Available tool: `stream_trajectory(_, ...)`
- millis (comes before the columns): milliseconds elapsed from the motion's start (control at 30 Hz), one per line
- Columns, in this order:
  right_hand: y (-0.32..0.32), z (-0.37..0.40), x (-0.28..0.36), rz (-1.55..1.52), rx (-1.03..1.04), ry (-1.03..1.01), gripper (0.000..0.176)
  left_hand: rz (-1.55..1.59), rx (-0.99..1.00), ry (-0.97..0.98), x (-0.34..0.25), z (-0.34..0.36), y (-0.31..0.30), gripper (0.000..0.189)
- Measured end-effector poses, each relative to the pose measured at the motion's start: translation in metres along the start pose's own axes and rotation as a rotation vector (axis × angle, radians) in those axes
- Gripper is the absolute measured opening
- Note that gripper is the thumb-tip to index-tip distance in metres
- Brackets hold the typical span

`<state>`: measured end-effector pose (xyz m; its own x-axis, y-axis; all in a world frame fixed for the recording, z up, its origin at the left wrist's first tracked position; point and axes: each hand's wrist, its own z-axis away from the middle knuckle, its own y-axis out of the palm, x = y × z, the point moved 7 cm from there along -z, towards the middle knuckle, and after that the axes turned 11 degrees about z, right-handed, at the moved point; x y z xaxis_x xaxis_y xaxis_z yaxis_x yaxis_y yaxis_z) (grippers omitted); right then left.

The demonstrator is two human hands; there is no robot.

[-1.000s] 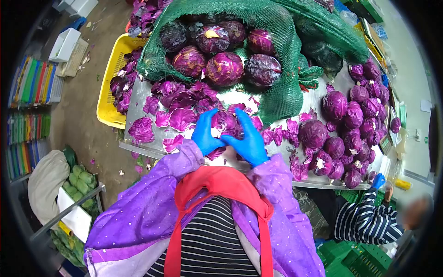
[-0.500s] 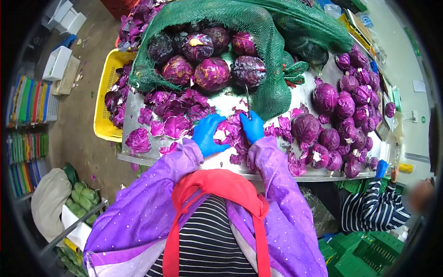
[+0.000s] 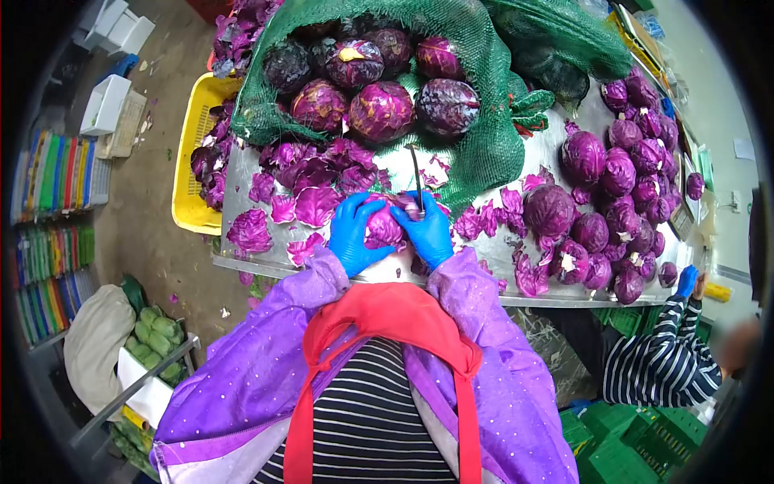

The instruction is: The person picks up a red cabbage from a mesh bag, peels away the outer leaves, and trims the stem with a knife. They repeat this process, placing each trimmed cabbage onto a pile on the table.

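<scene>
Close in front of my body, a red cabbage (image 3: 382, 231) sits between my two blue-gloved hands. My left hand (image 3: 355, 237) curls around its left side and grips it. My right hand (image 3: 428, 231) is closed on a knife (image 3: 415, 171), whose thin dark blade points away from me, and its fingers also touch the cabbage's right side. Loose purple leaves (image 3: 316, 206) lie on the metal table (image 3: 274, 273) to the left. Just beyond, several whole red cabbages (image 3: 381, 112) rest inside the open mouth of a green mesh sack (image 3: 492, 145).
Many trimmed red cabbages (image 3: 591, 231) are heaped on the table's right side. A yellow crate (image 3: 187, 177) of leaves stands at left. Another person in a striped sleeve (image 3: 663, 343) is at lower right, near green crates (image 3: 613, 448). Shelved colored trays (image 3: 60, 177) line the far left.
My hands have come together around the red cabbage, and my left hand has closed on it. The knife has drawn back from the cabbages in the sack. The view has shifted slightly.
</scene>
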<state>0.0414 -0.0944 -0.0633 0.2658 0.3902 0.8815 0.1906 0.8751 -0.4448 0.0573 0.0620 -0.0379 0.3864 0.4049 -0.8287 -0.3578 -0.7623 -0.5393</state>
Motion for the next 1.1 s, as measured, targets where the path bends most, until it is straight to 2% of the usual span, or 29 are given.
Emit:
stream_trajectory(100,0.008,-0.002,-0.041,0.048,-0.052,-0.064,0.034,0.051,-0.049,0.095,-0.005,0.004,0.003,0.084)
stream_trajectory(133,0.010,-0.005,-0.046,-0.038,-0.078,-0.078,0.027,0.085,-0.067,0.109,-0.003,0.001,0.004,0.085)
stream_trajectory(233,0.011,-0.018,-0.056,0.213,-0.067,-0.040,0.027,0.120,-0.062,0.111,0.001,-0.002,0.003,0.086)
stream_trajectory(267,0.011,-0.022,-0.062,0.276,-0.019,0.029,0.026,0.092,-0.037,0.107,0.006,0.002,0.003,0.089)
stream_trajectory(333,0.013,-0.028,-0.068,0.394,0.082,0.166,0.029,0.259,-0.094,-0.013,0.018,0.006,-0.007,0.092)
stream_trajectory(400,0.010,-0.026,-0.059,0.248,0.006,0.061,0.028,0.446,-0.150,-0.103,0.030,0.019,-0.010,0.100)
stream_trajectory(467,0.006,-0.020,-0.043,-0.003,-0.032,-0.028,0.033,0.309,-0.194,-0.200,0.048,0.034,-0.012,0.102)
stream_trajectory(500,0.005,-0.014,-0.032,-0.024,0.017,-0.010,0.033,0.240,-0.216,-0.248,0.056,0.039,-0.013,0.103)
stream_trajectory(533,0.002,-0.008,-0.023,-0.045,0.066,0.013,0.034,0.373,-0.192,-0.270,0.061,0.038,-0.009,0.104)
stream_trajectory(567,0.001,-0.003,-0.021,-0.062,0.118,0.035,0.034,0.329,-0.184,-0.256,0.060,0.037,-0.008,0.104)
stream_trajectory(600,0.010,-0.003,-0.057,-0.186,0.128,0.110,0.033,0.285,-0.177,-0.241,0.054,0.033,-0.007,0.103)
stream_trajectory(700,-0.034,0.022,-0.034,-0.155,0.148,0.460,0.032,0.255,-0.184,-0.184,0.030,0.015,0.001,0.103)
stream_trajectory(767,-0.072,0.025,-0.021,0.197,-0.052,0.151,0.031,0.204,-0.175,-0.144,0.023,0.006,0.013,0.105)
stream_trajectory(800,-0.077,0.032,-0.004,0.164,-0.061,0.131,0.029,0.176,-0.161,-0.146,0.019,0.003,0.017,0.106)
stream_trajectory(833,-0.071,0.036,0.012,0.156,0.053,0.062,0.035,0.147,-0.143,-0.144,0.012,-0.002,0.019,0.107)
stream_trajectory(900,-0.051,0.044,0.031,0.257,0.123,-0.174,0.046,0.089,-0.112,-0.141,0.004,-0.009,0.023,0.109)
stream_trajectory(933,-0.043,0.040,0.029,0.532,0.101,-0.342,0.056,0.060,-0.105,-0.145,0.002,-0.009,0.025,0.110)
stream_trajectory(1100,-0.030,0.032,0.032,0.759,0.253,-0.069,0.063,-0.007,-0.091,-0.172,0.007,-0.014,0.034,0.106)
